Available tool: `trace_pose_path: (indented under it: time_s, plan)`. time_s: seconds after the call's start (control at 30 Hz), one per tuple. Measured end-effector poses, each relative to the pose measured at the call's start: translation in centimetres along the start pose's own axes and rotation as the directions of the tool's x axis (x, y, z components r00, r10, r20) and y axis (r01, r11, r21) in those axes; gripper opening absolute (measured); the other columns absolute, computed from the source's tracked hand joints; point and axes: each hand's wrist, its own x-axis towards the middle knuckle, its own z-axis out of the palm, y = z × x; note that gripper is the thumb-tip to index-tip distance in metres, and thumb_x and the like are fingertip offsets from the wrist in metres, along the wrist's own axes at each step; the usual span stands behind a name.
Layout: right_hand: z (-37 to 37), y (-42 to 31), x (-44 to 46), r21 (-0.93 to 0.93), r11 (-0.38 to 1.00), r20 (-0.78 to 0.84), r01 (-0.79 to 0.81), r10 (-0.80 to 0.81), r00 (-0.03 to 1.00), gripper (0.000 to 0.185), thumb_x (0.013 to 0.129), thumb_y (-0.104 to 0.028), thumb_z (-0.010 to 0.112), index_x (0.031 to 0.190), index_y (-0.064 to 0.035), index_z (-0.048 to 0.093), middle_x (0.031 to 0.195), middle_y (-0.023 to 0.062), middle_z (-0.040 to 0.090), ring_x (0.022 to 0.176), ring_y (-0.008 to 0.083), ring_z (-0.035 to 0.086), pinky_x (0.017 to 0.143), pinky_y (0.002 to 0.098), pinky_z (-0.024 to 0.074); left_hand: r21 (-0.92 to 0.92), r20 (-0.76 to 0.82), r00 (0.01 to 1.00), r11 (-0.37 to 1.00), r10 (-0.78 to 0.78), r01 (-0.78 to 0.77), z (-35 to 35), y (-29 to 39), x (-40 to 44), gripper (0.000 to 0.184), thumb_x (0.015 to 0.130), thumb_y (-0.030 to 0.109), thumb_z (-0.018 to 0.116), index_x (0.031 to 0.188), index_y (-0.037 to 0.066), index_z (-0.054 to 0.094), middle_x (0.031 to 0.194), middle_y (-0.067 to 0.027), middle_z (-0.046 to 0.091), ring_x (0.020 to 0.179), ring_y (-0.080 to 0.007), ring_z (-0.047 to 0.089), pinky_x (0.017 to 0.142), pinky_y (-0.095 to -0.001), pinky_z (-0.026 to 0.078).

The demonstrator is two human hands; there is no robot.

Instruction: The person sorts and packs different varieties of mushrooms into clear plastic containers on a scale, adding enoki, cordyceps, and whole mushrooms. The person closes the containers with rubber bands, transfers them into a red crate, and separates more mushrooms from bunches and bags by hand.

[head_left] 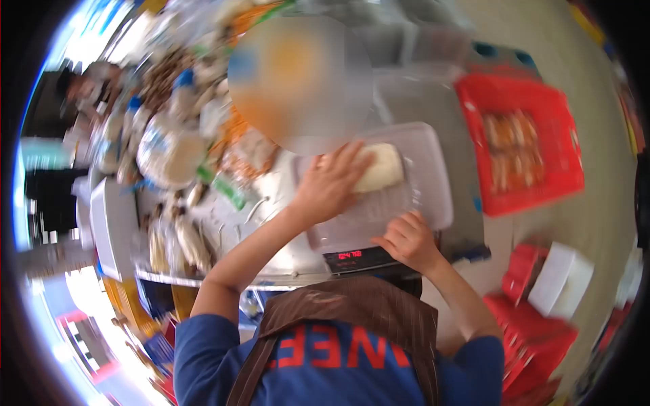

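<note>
A clear shallow plastic tray [433, 196] rests on a scale [359, 258] with a red lit display. Inside the tray lies a pale, whitish block [382, 168]. My left hand [332, 181] lies over the block's left end, its fingers stretched out and touching it; the palm hides that end. My right hand [409, 240] is at the tray's near right edge, above the scale, with its fingers curled in and the thumb pointing left. Nothing shows between those fingers.
A red basket [474, 162] with packed orange-brown food stands at the right. Bagged produce, a large round white bag [169, 150] and blue-capped bottles crowd the left. Red crates [535, 338] and a white box [560, 280] stand at the lower right. A blurred patch covers the top centre.
</note>
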Motion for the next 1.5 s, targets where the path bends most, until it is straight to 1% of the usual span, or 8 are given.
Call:
trace_pose_path:
  time_s: [0.27, 0.43, 0.57, 0.83, 0.97, 1.1, 1.2, 1.5]
  plan:
    - [-1.7, -2.4, 0.7, -0.244, 0.969, -0.127, 0.03, -0.062, 0.99, 0.051, 0.077, -0.05, 0.058, 0.101, -0.0055, 0.054, 0.107, 0.0149, 0.05, 0.097, 0.0344, 0.047, 0.083, 0.0469, 0.0386, -0.22, -0.392, 0.873, 0.951, -0.291, 0.218, -0.4, -4.4, -8.7, 0.069, 0.071, 0.039, 0.067, 0.13, 0.019, 0.038, 0.138, -0.0171, 0.026, 0.129, -0.032, 0.024, 0.102, -0.0534, 0.016]
    - [0.8, -7.1, 4.7, -0.285, 0.958, -0.179, 0.016, -0.07, 0.981, 0.029, 0.076, -0.029, 0.06, 0.094, -0.0056, 0.056, 0.104, 0.015, 0.051, 0.098, 0.0348, 0.047, 0.083, 0.0473, 0.0385, -0.032, -0.687, 0.046, 0.093, -0.725, 0.995, 2.1, -18.6, -27.3, 0.069, 0.071, 0.03, 0.067, 0.127, 0.002, 0.036, 0.127, -0.0227, 0.036, 0.12, -0.0376, 0.032, 0.097, -0.0472, 0.026]
    - [8.2, -12.1, 10.4, 0.025, 0.995, -0.099, 0.099, -0.096, 0.99, 0.023, 0.072, -0.012, 0.065, 0.093, -0.0045, 0.059, 0.099, 0.013, 0.054, 0.094, 0.0318, 0.05, 0.081, 0.0421, 0.0402, -0.064, -0.149, -0.229, -0.222, -0.962, 0.973, 1.4, -22.6, -34.5, 0.086, 0.062, 0.034, 0.071, 0.132, 0.006, 0.03, 0.121, -0.0229, 0.041, 0.116, -0.0375, 0.037, 0.093, -0.0447, 0.033]
    - [28.0, -20.9, 19.4, 0.613, 0.761, 0.275, -0.212, 0.046, 0.96, 0.038, 0.074, -0.014, 0.068, 0.106, 0.0015, 0.053, 0.103, 0.0157, 0.056, 0.095, 0.0291, 0.054, 0.082, 0.0345, 0.0422, -0.766, -0.179, 0.161, 0.24, -0.971, 0.597, 1.4, -23.4, -41.3, 0.072, 0.06, 0.015, 0.064, 0.126, 0.002, 0.04, 0.112, -0.0191, 0.052, 0.103, -0.027, 0.052, 0.09, -0.0359, 0.04]
    - [35.1, -21.8, 20.4, 0.721, 0.597, 0.431, -0.352, 0.011, 0.902, 0.053, 0.074, -0.018, 0.071, 0.117, 0.0008, 0.045, 0.106, 0.0124, 0.057, 0.098, 0.0207, 0.054, 0.087, 0.0306, 0.0414, -0.862, 0.073, 0.476, -0.296, -0.876, -0.412, -0.7, -19.6, -39.1, 0.059, 0.069, 0.005, 0.05, 0.126, 0.002, 0.039, 0.111, -0.0099, 0.053, 0.1, -0.0181, 0.052, 0.087, -0.0304, 0.042]
    - [32.9, -22.7, 21.4, 0.487, -0.084, 0.869, -0.87, -0.051, 0.491, 0.047, 0.074, -0.011, 0.07, 0.115, -0.0031, 0.047, 0.104, 0.0075, 0.057, 0.096, 0.0156, 0.055, 0.082, 0.0294, 0.0465, -0.951, 0.071, 0.287, 0.022, -0.955, 0.309, 0.8, -18.6, -37.0, 0.057, 0.078, 0.022, 0.059, 0.126, 0.001, 0.038, 0.11, -0.0101, 0.053, 0.104, -0.0164, 0.048, 0.092, -0.0294, 0.036]
    - [33.7, -22.0, 20.1, 0.521, 0.007, 0.854, -0.854, 0.015, 0.521, 0.045, 0.076, -0.006, 0.068, 0.115, -0.0038, 0.046, 0.106, 0.0062, 0.056, 0.095, 0.015, 0.055, 0.079, 0.028, 0.0476, -0.95, 0.243, 0.429, -0.302, -0.87, -0.075, 0.4, -18.5, -36.9, 0.061, 0.074, 0.025, 0.067, 0.124, 0.001, 0.04, 0.109, -0.0097, 0.054, 0.103, -0.015, 0.049, 0.09, -0.029, 0.037]
    - [33.6, -21.9, 18.8, 0.6, 0.261, 0.769, -0.756, 0.073, 0.635, 0.046, 0.076, -0.007, 0.068, 0.115, -0.0028, 0.044, 0.103, 0.0053, 0.056, 0.092, 0.0127, 0.055, 0.078, 0.0273, 0.0459, -0.964, 0.266, 0.442, -0.239, -0.857, 0.117, 0.8, -19.9, -37.5, 0.056, 0.069, 0.014, 0.072, 0.117, 0.001, 0.047, 0.102, -0.007, 0.058, 0.093, -0.0136, 0.054, 0.085, -0.0281, 0.042]
